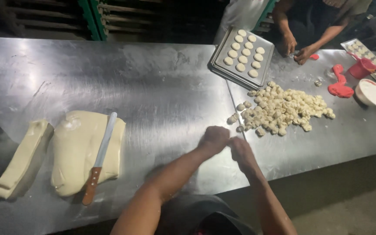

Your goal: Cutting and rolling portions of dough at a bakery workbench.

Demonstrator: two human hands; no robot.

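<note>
Two hands meet over the bare steel table (162,95): my left hand (214,138) and right hand (241,150) curl shut against each other, whatever they pinch hidden. Motion blurs them, so a small piece could slip out and roll off the near edge. Just beyond my fingertips lies the pile of pale cut dough lumps (283,109).

Dim, steel glare, blurred hands
</note>
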